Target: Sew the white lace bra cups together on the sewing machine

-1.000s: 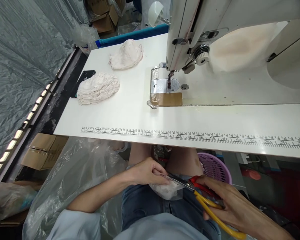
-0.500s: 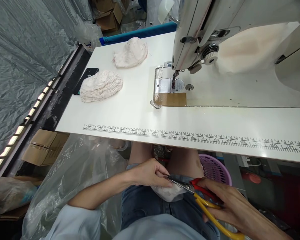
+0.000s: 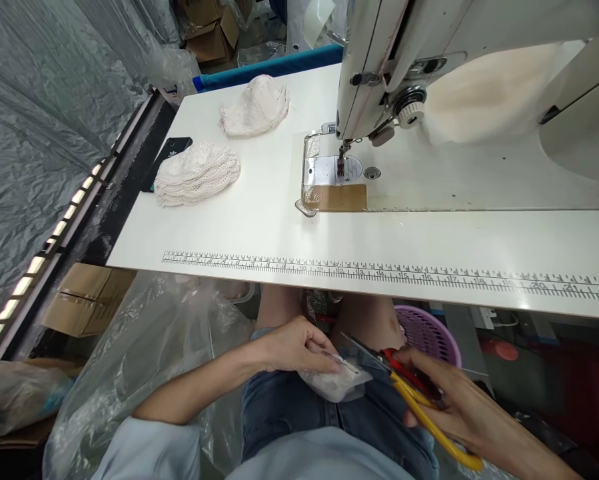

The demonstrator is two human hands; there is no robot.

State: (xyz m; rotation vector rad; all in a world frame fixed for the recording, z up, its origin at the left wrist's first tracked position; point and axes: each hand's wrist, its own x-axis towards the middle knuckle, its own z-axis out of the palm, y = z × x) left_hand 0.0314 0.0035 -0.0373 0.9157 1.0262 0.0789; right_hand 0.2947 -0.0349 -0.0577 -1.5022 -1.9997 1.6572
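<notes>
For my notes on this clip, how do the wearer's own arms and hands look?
The left hand and right hand are ungloved, with no watch or bracelet visible. The left arm wears a plain, light blue sleeve ending near the elbow; the right forearm is bare as far as the picture shows.

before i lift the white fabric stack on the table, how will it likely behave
The white fabric stack would probably feel light, its layers looking thin. It may sag or fan apart, since no tie shows around it.
</notes>
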